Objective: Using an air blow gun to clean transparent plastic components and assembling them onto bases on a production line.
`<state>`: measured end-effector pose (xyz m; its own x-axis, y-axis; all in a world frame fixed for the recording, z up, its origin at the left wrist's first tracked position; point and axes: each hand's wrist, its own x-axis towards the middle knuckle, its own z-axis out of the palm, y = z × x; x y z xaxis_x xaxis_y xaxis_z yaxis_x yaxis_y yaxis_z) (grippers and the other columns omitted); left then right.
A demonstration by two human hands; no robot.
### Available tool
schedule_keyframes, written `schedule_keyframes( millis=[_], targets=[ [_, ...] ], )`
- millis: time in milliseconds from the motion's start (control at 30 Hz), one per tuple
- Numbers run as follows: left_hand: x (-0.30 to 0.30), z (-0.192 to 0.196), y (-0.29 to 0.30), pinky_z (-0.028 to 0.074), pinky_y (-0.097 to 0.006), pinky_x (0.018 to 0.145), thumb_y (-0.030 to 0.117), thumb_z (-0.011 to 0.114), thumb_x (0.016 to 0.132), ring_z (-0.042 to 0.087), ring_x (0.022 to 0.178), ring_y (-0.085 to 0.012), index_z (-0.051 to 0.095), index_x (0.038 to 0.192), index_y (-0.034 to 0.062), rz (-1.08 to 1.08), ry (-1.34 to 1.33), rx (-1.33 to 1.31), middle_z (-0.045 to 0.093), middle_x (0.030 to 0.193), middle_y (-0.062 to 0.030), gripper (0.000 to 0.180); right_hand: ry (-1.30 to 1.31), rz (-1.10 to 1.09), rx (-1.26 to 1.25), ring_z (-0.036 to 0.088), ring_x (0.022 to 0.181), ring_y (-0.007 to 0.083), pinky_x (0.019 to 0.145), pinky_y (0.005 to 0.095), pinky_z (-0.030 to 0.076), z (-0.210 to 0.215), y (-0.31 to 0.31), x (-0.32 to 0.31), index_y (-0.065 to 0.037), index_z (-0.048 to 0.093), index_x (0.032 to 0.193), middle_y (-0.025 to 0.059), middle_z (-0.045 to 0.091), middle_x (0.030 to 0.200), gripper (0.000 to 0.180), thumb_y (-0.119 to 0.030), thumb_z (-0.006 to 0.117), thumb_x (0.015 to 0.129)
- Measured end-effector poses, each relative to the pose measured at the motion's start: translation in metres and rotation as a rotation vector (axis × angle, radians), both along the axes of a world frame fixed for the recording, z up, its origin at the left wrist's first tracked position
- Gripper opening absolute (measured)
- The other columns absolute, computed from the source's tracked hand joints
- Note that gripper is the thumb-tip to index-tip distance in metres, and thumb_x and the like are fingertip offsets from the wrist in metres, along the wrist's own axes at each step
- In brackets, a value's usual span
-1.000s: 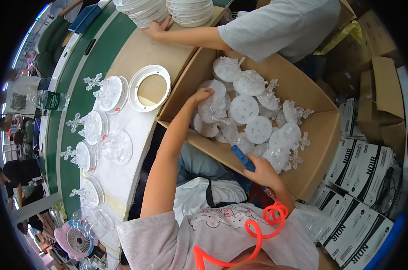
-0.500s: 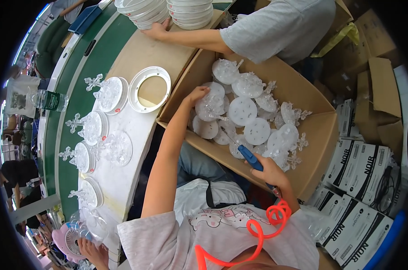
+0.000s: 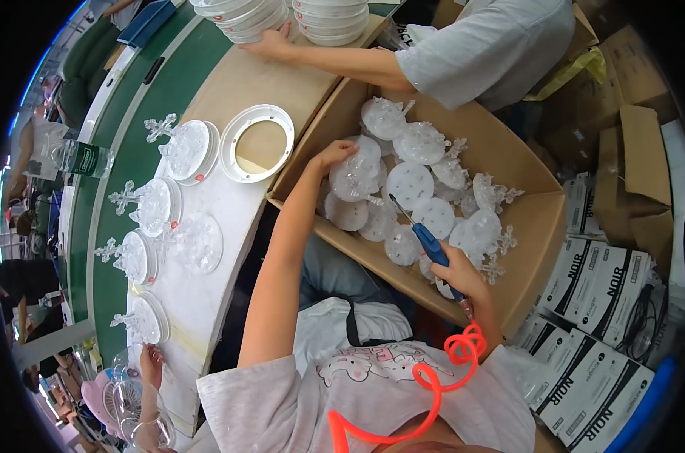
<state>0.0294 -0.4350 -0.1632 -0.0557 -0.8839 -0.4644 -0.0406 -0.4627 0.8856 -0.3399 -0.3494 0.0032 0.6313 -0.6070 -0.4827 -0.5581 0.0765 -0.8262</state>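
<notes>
My left hand [image 3: 335, 155] is closed on the rim of a clear plastic disc piece [image 3: 354, 180], over the near left part of a cardboard box [image 3: 535, 226]. Several similar translucent discs [image 3: 410, 186], some with clear cross-shaped ornaments, lie heaped in this box. In my right hand [image 3: 463, 273] is a blue air blow gun [image 3: 431, 243], gripped with the fingers wrapped round it. Its thin nozzle points up and left over the discs, and a coiled red air hose [image 3: 463, 347] runs from its lower end past my shirt.
Left, a worktable [image 3: 256, 204] bears clear disc assemblies [image 3: 188, 151] and a white ring [image 3: 257, 143]. A co-worker's hand [image 3: 271, 45] touches stacked white rings [image 3: 244, 19]; another person's hand [image 3: 152, 362] reaches an assembly. Printed cartons [image 3: 595, 283] stand at right, a water bottle [image 3: 86, 158] far left.
The blow gun has swung more upright and its nozzle has shifted up and right. The hand at lower left has moved up to a disc assembly. My left hand has barely moved.
</notes>
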Motion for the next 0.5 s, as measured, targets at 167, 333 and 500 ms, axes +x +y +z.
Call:
schedule_keyframes(
  millis=[167, 333, 500],
  targets=[
    [0.004, 0.013, -0.002, 0.047, -0.026, 0.067, 0.029, 0.052, 0.091, 0.056, 0.074, -0.009, 0.059, 0.096, 0.0075, 0.203, 0.235, -0.028, 0.06, 0.082, 0.0014, 0.023, -0.011, 0.017, 0.201, 0.051, 0.061, 0.0089, 0.056, 0.0246, 0.042, 0.01, 0.011, -0.005, -0.003, 0.055, 0.108, 0.0009, 0.052, 0.07, 0.035, -0.011, 0.055, 0.074],
    [-0.003, 0.011, -0.001, 0.046, -0.026, 0.067, 0.028, 0.052, 0.092, 0.055, 0.074, -0.0083, 0.06, 0.095, 0.0072, 0.162, 0.169, -0.077, 0.059, 0.082, 0.002, 0.023, -0.13, 0.074, 0.159, 0.054, 0.075, 0.0149, 0.074, 0.0278, 0.043, 0.03, 0.019, 0.013, -0.002, 0.055, 0.11, 0.0069, 0.059, 0.082, 0.039, -0.015, 0.058, 0.074],
    [-0.013, 0.013, 0.0, 0.044, -0.024, 0.067, 0.028, 0.053, 0.091, 0.053, 0.074, -0.0072, 0.062, 0.094, 0.0064, 0.138, 0.081, -0.033, 0.058, 0.08, 0.0027, 0.023, -0.104, 0.049, 0.02, 0.048, 0.061, 0.0091, 0.058, 0.0242, 0.04, 0.03, 0.014, 0.021, -0.003, 0.056, 0.109, 0.0012, 0.052, 0.072, 0.036, -0.013, 0.056, 0.075]
  ],
)
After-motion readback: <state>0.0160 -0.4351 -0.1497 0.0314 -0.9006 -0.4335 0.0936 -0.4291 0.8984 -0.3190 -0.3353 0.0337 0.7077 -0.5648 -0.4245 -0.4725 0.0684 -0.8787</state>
